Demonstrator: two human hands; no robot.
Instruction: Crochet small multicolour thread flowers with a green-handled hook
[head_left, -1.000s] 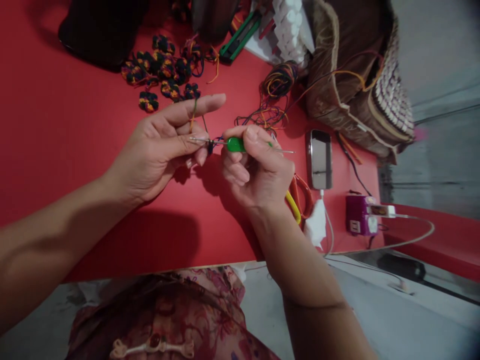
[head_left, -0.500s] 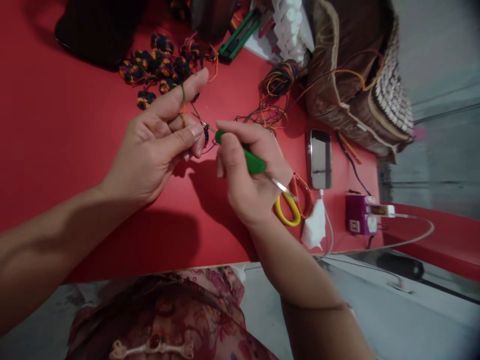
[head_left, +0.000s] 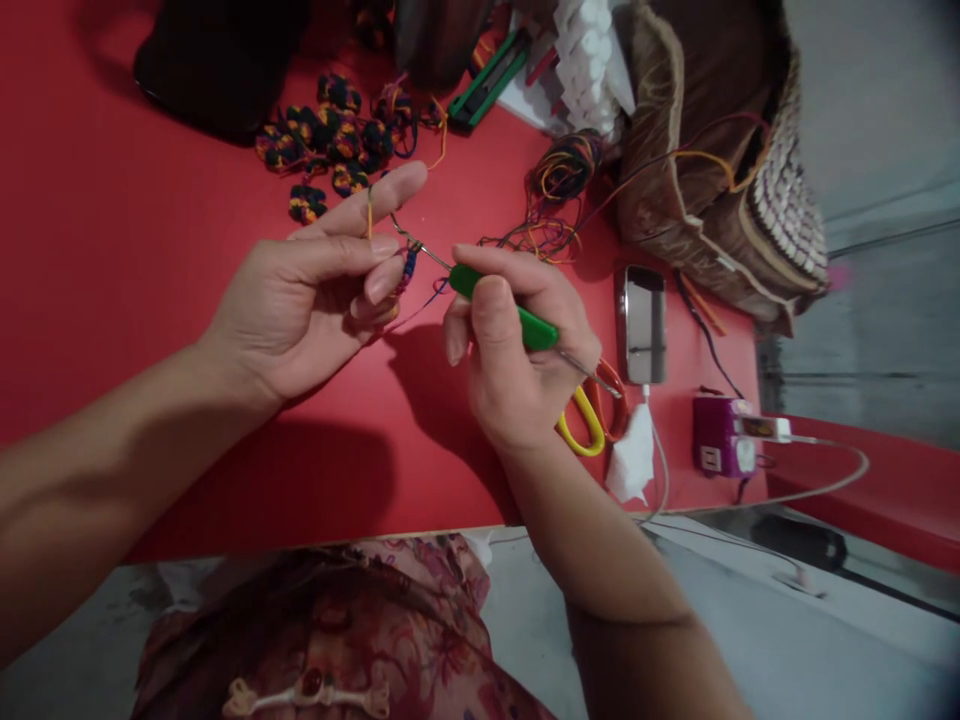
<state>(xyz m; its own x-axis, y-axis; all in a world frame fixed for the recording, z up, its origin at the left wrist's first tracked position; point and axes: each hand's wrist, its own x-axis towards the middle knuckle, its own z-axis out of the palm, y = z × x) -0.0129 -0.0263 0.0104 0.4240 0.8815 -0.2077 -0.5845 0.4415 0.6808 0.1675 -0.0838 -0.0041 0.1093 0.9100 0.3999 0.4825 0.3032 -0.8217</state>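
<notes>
My right hand grips a crochet hook with a green handle, its metal tip pointing up-left towards my left fingers. My left hand pinches a small dark crochet piece between thumb and middle finger. Multicoloured yarn is looped over its outstretched index finger. Both hands hover over the red table.
Several finished dark crochet flowers lie at the back. A yarn tangle sits by a brown bag. A phone, yellow and orange scissors, a tissue and a purple charger lie to the right.
The hook swung from level to slanting, its tip now up-left. My left index finger rose, then settled, with the yarn over it. The view shifted slightly.
</notes>
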